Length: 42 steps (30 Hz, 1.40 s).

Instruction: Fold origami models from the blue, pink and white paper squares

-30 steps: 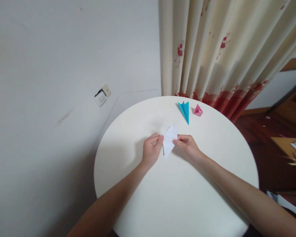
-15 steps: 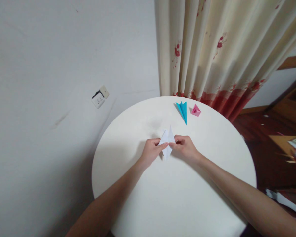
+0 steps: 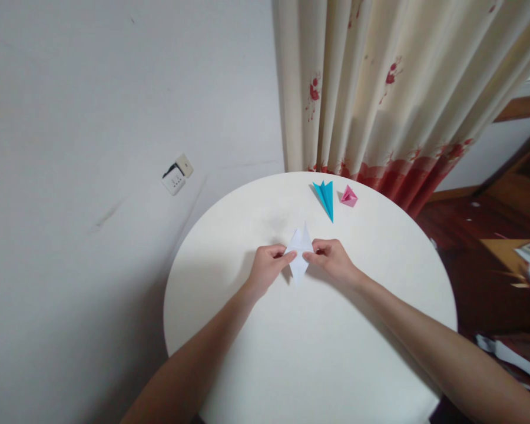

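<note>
Pinching from both sides, your left hand point(image 3: 267, 268) and right hand point(image 3: 333, 260) meet at the middle of the white folded paper point(image 3: 300, 254), which lies on the round white tabletop point(image 3: 309, 353) just ahead of you, a little beyond its centre. Your fingers on each side are closed on the paper's edges near its waist, thumbs and forefingers almost touching each other across it. The paper is already well worked: it shows as a narrow kite or diamond with one point toward the far rim and one toward you, so several folds look done. Judging by its flat shape, more shaping seems left before it matches the finished pieces beyond.

Farther on, near the far rim and well apart from your hands, lies a blue folded paper piece point(image 3: 325, 198), long and pointed, its tip aimed back toward you. Just beside it to the right sits a smaller pink folded paper piece point(image 3: 348, 196). Past the tabletop hangs a cream curtain with red flowers point(image 3: 380, 94), and on the wall to the left you can see a wall socket point(image 3: 177, 174).
</note>
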### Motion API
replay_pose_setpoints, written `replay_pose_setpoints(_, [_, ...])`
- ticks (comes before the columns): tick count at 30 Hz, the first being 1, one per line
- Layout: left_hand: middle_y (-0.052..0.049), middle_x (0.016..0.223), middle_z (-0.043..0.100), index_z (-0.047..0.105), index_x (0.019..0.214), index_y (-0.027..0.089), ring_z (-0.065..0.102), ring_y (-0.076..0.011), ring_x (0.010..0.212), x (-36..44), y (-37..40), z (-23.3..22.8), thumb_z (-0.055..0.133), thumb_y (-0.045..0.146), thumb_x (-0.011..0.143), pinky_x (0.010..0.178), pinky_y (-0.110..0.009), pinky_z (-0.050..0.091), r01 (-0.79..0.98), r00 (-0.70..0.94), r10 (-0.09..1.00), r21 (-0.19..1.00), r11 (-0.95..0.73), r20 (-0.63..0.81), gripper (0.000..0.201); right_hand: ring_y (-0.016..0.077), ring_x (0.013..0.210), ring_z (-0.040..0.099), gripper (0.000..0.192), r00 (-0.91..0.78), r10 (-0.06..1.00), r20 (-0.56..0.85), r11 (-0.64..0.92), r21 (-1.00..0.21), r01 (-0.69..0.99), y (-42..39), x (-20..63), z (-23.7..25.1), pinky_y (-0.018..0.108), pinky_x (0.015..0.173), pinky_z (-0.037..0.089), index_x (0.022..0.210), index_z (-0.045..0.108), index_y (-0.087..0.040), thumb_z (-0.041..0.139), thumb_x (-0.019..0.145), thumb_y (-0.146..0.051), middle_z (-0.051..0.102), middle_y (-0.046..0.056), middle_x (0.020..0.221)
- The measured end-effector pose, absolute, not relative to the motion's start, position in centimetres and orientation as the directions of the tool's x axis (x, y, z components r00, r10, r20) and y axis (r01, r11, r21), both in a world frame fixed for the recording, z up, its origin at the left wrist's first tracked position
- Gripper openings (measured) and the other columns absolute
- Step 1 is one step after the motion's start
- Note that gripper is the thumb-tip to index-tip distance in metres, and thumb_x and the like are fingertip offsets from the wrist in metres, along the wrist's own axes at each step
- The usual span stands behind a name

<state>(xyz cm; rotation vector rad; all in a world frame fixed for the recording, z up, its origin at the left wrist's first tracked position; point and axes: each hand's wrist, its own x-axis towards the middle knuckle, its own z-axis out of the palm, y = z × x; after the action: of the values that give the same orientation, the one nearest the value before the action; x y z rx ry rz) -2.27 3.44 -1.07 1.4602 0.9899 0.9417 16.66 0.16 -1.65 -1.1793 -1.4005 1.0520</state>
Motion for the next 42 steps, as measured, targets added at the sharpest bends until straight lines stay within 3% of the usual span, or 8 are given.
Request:
replay_pose_setpoints(13, [-0.005, 0.078, 0.071, 0.074, 0.08, 0.014, 0.062, -0.0159, 0.074, -3.6, 4.9, -0.6, 0.073, 0.04, 0.075, 0.072, -0.027, 0.045, 0.094, 0.199, 0.97, 0.983, -0.159, 0.138, 0.026, 0.0135, 0.062, 0.048, 0.032, -0.023, 0.99, 0.14, 0.141, -0.981, 0.13, 0.3, 18.1, -1.0, 0.027, 0.059, 0.037, 0.062, 0.062, -0.016, 0.07, 0.071, -0.045, 0.057, 0.0, 0.065])
replay_pose_setpoints(17, [-0.008, 0.094, 0.073, 0.074, 0.096, 0.015, 0.065, -0.0191, 0.084, -2.8, 4.1, -0.4, 0.074, 0.043, 0.075, 0.078, -0.029, 0.047, 0.042, 0.37, 0.926, 0.995, -0.093, 0.07, 0.036, 0.0124, 0.06, 0.046, 0.031, -0.045, 0.987, 0.154, 0.159, -0.976, 0.148, 0.2, 17.8, -1.1, 0.026, 0.057, 0.036, 0.062, 0.062, -0.016, 0.069, 0.073, -0.044, 0.055, 0.0, 0.062])
replay_pose_setpoints(20, [-0.008, 0.083, 0.073, 0.075, 0.087, 0.012, 0.064, -0.0194, 0.073, -2.1, 3.3, -0.5, 0.076, 0.045, 0.072, 0.067, -0.028, 0.046, 0.107, 0.472, 0.881, 0.994, -0.026, -0.028, 0.037, 0.0119, 0.059, 0.045, 0.03, -0.071, 0.984, 0.165, 0.174, -0.973, 0.154, 0.1, 17.1, -1.2, 0.026, 0.057, 0.035, 0.061, 0.062, -0.016, 0.069, 0.073, -0.042, 0.056, -0.001, 0.062])
replay_pose_setpoints(24, [-0.005, 0.07, 0.069, 0.075, 0.078, 0.011, 0.059, -0.0166, 0.061, -1.8, 3.0, -0.9, 0.076, 0.044, 0.071, 0.057, -0.026, 0.041, 0.151, 0.421, 0.907, 0.988, -0.043, -0.024, 0.034, 0.0117, 0.058, 0.045, 0.03, -0.068, 0.988, 0.137, 0.145, -0.981, 0.132, 0.0, 16.5, -1.3, 0.025, 0.056, 0.035, 0.06, 0.061, -0.016, 0.07, 0.072, -0.043, 0.055, -0.001, 0.06])
replay_pose_setpoints(30, [-0.005, 0.071, 0.069, 0.073, 0.075, 0.011, 0.059, -0.0158, 0.062, -2.0, 3.2, -1.2, 0.076, 0.039, 0.072, 0.058, -0.026, 0.042, 0.08, 0.391, 0.92, 0.995, -0.059, 0.023, 0.028, 0.0111, 0.056, 0.044, 0.031, -0.064, 0.991, 0.116, 0.122, -0.987, 0.102, 0.1, 16.9, -1.5, 0.026, 0.055, 0.034, 0.063, 0.064, -0.015, 0.071, 0.072, -0.043, 0.056, -0.001, 0.06])
replay_pose_setpoints(36, [-0.006, 0.075, 0.071, 0.074, 0.078, 0.012, 0.062, -0.0187, 0.068, -2.3, 3.3, -1.0, 0.076, 0.04, 0.071, 0.064, -0.028, 0.045, 0.025, 0.375, 0.927, 0.999, -0.027, 0.015, 0.03, 0.0133, 0.061, 0.05, 0.028, -0.041, 0.984, 0.172, 0.176, -0.968, 0.181, 0.4, 18.2, -1.1, 0.027, 0.059, 0.037, 0.068, 0.071, -0.015, 0.071, 0.074, -0.043, 0.063, 0.002, 0.066])
replay_pose_setpoints(42, [-0.006, 0.076, 0.072, 0.075, 0.078, 0.011, 0.063, -0.0176, 0.067, -2.3, 3.4, -1.1, 0.077, 0.04, 0.07, 0.063, -0.027, 0.045, 0.014, 0.327, 0.945, 1.0, 0.008, -0.012, 0.03, 0.0168, 0.067, 0.057, 0.04, 0.078, 0.985, 0.156, 0.149, -0.985, 0.091, 0.7, 18.3, -1.3, 0.029, 0.065, 0.043, 0.073, 0.072, -0.016, 0.062, 0.08, -0.054, 0.069, 0.005, 0.073])
